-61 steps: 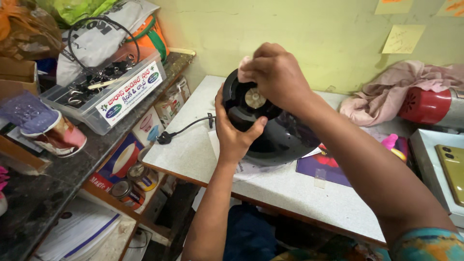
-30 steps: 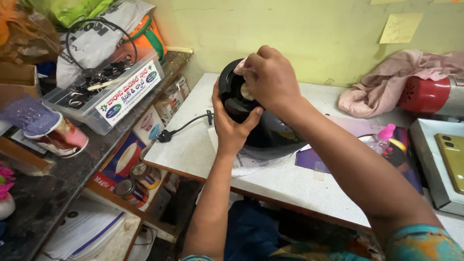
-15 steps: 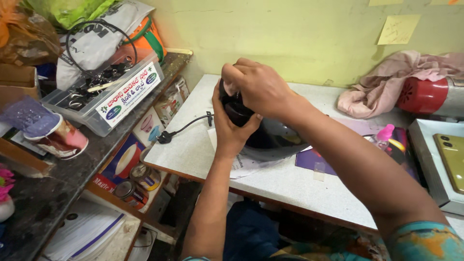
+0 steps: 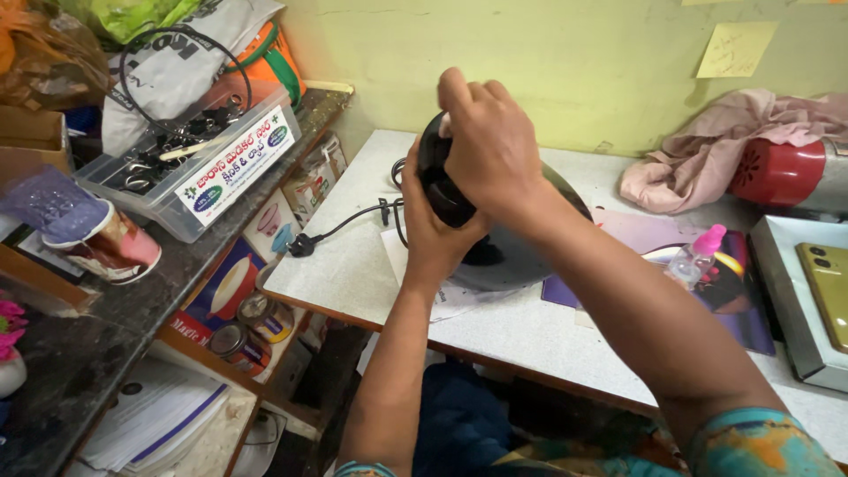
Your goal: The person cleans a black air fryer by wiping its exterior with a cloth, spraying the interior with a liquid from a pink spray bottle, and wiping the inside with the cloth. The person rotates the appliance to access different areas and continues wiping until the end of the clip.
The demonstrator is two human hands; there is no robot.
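A black rounded appliance base (image 4: 512,256) rests tilted on the white table (image 4: 353,265). My left hand (image 4: 433,234) grips its raised end from below. My right hand (image 4: 490,146) is closed over the top of that same end, hiding the round part under the palm. A black power cord (image 4: 349,225) runs from the appliance to a plug near the table's left edge.
A clear plastic box of black cables (image 4: 190,163) sits on the dark shelf at left, beside a cup (image 4: 106,243). A pink cloth (image 4: 707,150) and red cylinder (image 4: 777,172) lie at back right; a small pink-capped bottle (image 4: 698,256) and a metal tray with a phone (image 4: 826,283) are at right.
My right hand has shifted from the right side of the appliance's round end to over its top, as if twisting. The appliance now tilts more on its edge. The left hand keeps its grip.
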